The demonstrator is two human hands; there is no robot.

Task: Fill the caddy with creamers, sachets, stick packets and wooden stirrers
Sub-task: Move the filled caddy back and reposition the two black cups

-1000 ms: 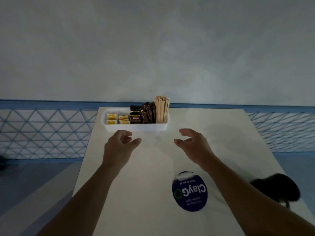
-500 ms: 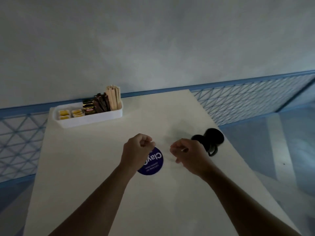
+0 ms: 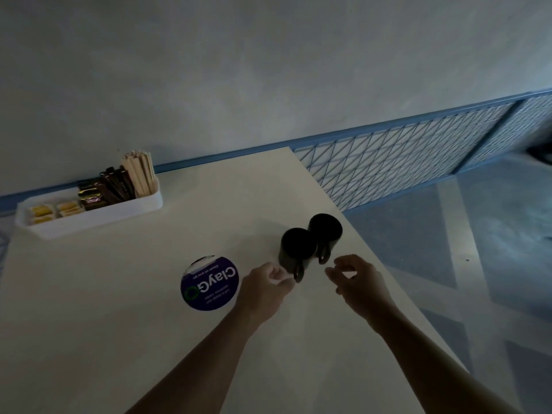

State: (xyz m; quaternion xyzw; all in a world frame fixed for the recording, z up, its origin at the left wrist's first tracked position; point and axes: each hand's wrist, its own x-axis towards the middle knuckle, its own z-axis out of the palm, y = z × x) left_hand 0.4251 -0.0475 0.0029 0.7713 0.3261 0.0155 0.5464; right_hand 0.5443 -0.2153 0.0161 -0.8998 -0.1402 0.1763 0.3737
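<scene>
A white caddy [image 3: 98,218] stands at the table's far left. It holds yellow creamers [image 3: 41,211], dark sachets [image 3: 89,195], brown stick packets [image 3: 116,185] and upright wooden stirrers [image 3: 139,171]. Two black mugs [image 3: 298,249] stand near the table's right edge. My left hand [image 3: 264,286] hovers just in front of the nearer mug's handle, fingers loosely curled, holding nothing. My right hand [image 3: 355,279] hangs right of the mugs, fingers loosely curled, holding nothing. Both hands are far from the caddy.
A round purple sticker [image 3: 209,283] lies on the white table [image 3: 119,309] left of my left hand. A blue lattice railing [image 3: 403,162] runs behind and to the right. The table's right edge drops to a blue floor [image 3: 493,249].
The view has swung right, away from the caddy. Both hands drew back from the caddy and now sit by the two black mugs near the right edge.
</scene>
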